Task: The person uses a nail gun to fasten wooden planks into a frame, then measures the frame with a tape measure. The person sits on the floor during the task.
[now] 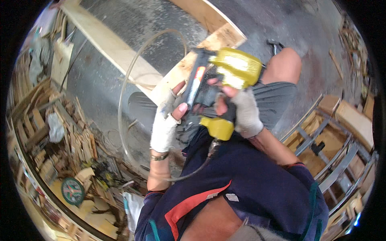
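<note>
A yellow and black pneumatic nail gun (237,66) is held in front of my lap, lying on its side. My right hand (246,112), in a white fingerless glove, is wrapped round its black handle. My left hand (165,120), gloved alike, grips the lower end of the long black magazine (196,82), thumb on top. A clear air hose (125,84) joins the fitting at the yellow handle end and loops out to the left. Just beyond the gun lies a corner of a pale wooden frame (173,82), reaching close to my knees.
Boards of the frame (104,40) stretch to the far left. A hammer (275,45) lies by my right knee. Wood scraps (80,140) and a round green-and-black disc (73,191) fill the left side. At right stands a metal rack (341,160) with wooden blocks.
</note>
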